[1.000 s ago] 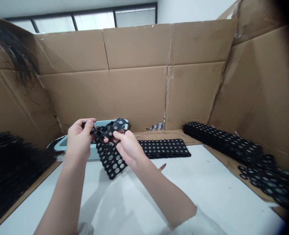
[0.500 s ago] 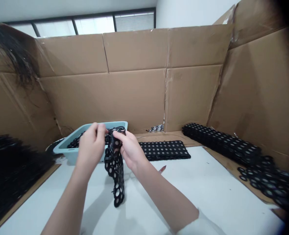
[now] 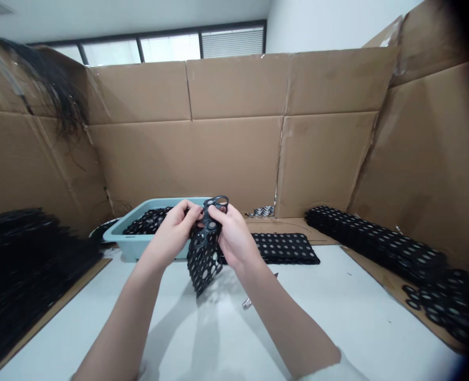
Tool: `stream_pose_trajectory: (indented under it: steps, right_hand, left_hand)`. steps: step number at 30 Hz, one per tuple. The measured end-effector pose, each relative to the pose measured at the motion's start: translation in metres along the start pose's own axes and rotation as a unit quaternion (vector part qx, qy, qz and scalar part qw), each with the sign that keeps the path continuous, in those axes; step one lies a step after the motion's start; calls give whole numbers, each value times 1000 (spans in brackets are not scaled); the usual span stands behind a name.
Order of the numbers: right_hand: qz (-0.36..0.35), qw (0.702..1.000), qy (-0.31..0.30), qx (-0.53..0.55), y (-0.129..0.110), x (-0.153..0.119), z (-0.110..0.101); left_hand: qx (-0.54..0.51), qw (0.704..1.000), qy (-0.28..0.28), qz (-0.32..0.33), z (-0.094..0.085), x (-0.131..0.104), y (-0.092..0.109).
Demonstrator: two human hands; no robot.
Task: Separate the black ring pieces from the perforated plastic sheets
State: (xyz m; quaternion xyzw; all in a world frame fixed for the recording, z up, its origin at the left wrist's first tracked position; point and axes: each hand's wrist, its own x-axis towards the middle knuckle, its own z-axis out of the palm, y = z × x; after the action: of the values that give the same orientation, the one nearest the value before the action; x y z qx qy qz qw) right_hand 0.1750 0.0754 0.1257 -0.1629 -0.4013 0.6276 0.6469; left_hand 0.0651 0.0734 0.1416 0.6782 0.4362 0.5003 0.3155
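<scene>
Above the white surface (image 3: 317, 312), just in front of a pale blue basin (image 3: 129, 247), a black mesh strip (image 3: 205, 262) of joined discs and rings hangs from both hands. Left hand (image 3: 177, 227): thumb and fingers pinched at its left edge. Right hand (image 3: 234, 233): clamped on its upper part, thumb across the front. Basin contains similar black mesh pieces (image 3: 149, 220). A flat black mesh panel (image 3: 288, 247) lies beyond the right forearm; long black mesh stack (image 3: 377, 243) farther right.

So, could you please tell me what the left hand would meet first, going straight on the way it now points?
The left hand touches the held black strip; just beyond it, the right hand would likely come first, though depth is unclear.
</scene>
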Motion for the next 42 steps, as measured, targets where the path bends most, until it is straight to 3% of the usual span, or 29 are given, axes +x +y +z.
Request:
stream_pose_trajectory:
  steps: [5, 8, 12, 14, 18, 22, 25, 31, 37, 40, 42]
  right_hand:
    - [8, 998, -55, -31, 2, -2, 4]
    - [32, 995, -74, -64, 2, -4, 6]
    - [41, 990, -64, -115, -4, -6, 3]
    - [49, 988, -71, -130, -7, -5, 1]
    - [64, 982, -73, -164, -8, -3, 1]
    - [36, 979, -107, -172, -4, -4, 1]
    - [11, 977, -110, -180, -1, -3, 0]
    - [-45, 972, -108, -205, 1, -2, -3]
    - [-47, 973, -109, -197, -8, -4, -2]
    - [-48, 977, -89, -189, -17, -1, -6]
    - [-55, 978, -65, -189, -24, 2, -11]
  left_hand:
    - [-141, 988, 44, -45, -13, 2, 3]
    - [-201, 975, 96, -17, -31, 5, 0]
    - [-272, 937, 215, 47, -58, 9, -4]
    - [-234, 943, 229, 60, -60, 8, -3]
    - [-43, 987, 145, 59, -37, -1, 2]
    - [214, 956, 175, 101, -11, -9, 7]
    - [303, 934, 164, 91, -5, -11, 8]
    - [289, 947, 108, 87, -2, -10, 5]
    - [144, 981, 70, 107, -5, -7, 3]
    - [69, 984, 119, 115, -18, 5, -9]
    - [136, 959, 213, 128, -28, 16, -25]
